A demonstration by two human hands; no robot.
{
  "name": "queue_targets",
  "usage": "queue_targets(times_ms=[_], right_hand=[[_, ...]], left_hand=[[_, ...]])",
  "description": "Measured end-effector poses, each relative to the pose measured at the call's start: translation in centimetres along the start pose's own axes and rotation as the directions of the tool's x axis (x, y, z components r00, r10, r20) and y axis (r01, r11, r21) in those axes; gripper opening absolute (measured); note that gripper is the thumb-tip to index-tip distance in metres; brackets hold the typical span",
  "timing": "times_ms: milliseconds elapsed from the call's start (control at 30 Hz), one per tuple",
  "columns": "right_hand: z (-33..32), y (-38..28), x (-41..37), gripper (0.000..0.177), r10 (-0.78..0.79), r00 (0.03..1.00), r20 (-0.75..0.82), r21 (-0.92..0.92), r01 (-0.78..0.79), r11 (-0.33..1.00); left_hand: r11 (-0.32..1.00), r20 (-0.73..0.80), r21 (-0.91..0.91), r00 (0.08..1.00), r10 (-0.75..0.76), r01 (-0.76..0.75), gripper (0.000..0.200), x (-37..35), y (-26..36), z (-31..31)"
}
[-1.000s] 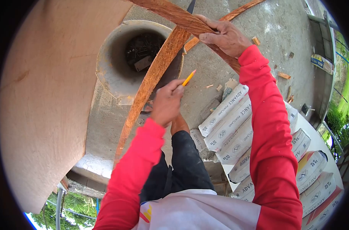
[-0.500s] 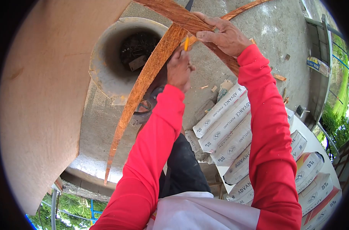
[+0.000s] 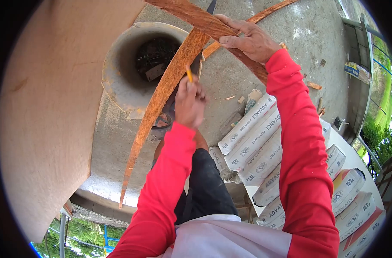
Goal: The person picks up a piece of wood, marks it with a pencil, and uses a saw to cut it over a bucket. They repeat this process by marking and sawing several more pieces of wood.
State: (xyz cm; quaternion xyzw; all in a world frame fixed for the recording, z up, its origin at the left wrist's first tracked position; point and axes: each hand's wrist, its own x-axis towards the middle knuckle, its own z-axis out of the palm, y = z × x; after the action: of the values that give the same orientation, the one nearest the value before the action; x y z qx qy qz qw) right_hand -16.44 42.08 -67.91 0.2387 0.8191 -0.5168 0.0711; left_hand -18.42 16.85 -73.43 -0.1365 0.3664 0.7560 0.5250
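Between the fingers of my left hand (image 3: 190,102) is a yellow pencil (image 3: 189,74), its tip up beside a long reddish-brown wood strip (image 3: 161,96). That strip runs from the top middle down to the lower left. My right hand (image 3: 254,41) grips a second wood piece (image 3: 196,18), thumb on its near face and fingers over its far edge. This piece crosses over the upper end of the long strip. A dark pointed thing (image 3: 211,7) sticks up behind the crossing.
A round concrete pipe (image 3: 114,71) with debris inside stands behind the long strip. A large plywood surface (image 3: 54,99) fills the left. Cement bags (image 3: 258,129) are stacked at the lower right. Another wood strip (image 3: 269,13) lies beyond my right hand.
My left hand with the pencil has moved down and left, away from the crossing of the two wood pieces. My right hand has barely shifted and keeps its grip.
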Motion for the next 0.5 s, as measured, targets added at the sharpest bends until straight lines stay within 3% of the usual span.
queue_targets(times_ms=[33,133,233,300,333,367,433,500], right_hand=[[0.1,-0.1,-0.1,0.063,0.018,1.0,0.009,0.017,-0.018,1.0],[0.9,-0.9,-0.5,0.071,0.028,1.0,-0.014,0.308,-0.022,0.951],[1.4,-2.2,-2.1,0.067,0.118,0.983,-0.141,0.105,-0.104,0.989],[2.6,-3.0,-3.7,0.063,0.177,0.966,-0.189,0.161,-0.147,0.976],[3.4,-3.3,-4.5,0.061,0.206,0.958,-0.198,0.229,-0.159,0.96],[4.0,-3.7,-5.2,0.057,0.2,0.966,-0.162,0.319,-0.141,0.937],[5.1,-4.5,-6.6,0.049,0.174,0.98,-0.095,0.491,-0.106,0.865],[6.3,-4.4,-7.5,0.046,0.145,0.989,0.02,0.783,-0.106,0.613]], left_hand=[[0.999,0.04,0.038,0.999,0.01,-0.012,0.018,-2.6,0.4,-1.2],[0.971,-0.02,0.213,0.994,-0.11,0.111,0.019,-9.9,3.3,-3.2],[0.945,-0.18,0.299,0.98,-0.083,0.135,0.022,-14.4,9.5,-2.0],[0.953,-0.095,0.304,0.994,0.045,-0.014,0.02,-15.8,15.1,0.5],[0.928,0.076,0.337,0.987,0.142,-0.16,0.019,-15.6,17.8,2.1],[0.888,0.247,0.343,0.942,0.228,-0.305,0.018,-15.4,20.2,4.1],[0.687,0.35,0.436,0.813,0.466,-0.581,0.018,-16.0,23.1,9.3],[0.569,0.553,0.35,0.655,0.515,-0.744,0.019,-17.1,25.9,12.2]])
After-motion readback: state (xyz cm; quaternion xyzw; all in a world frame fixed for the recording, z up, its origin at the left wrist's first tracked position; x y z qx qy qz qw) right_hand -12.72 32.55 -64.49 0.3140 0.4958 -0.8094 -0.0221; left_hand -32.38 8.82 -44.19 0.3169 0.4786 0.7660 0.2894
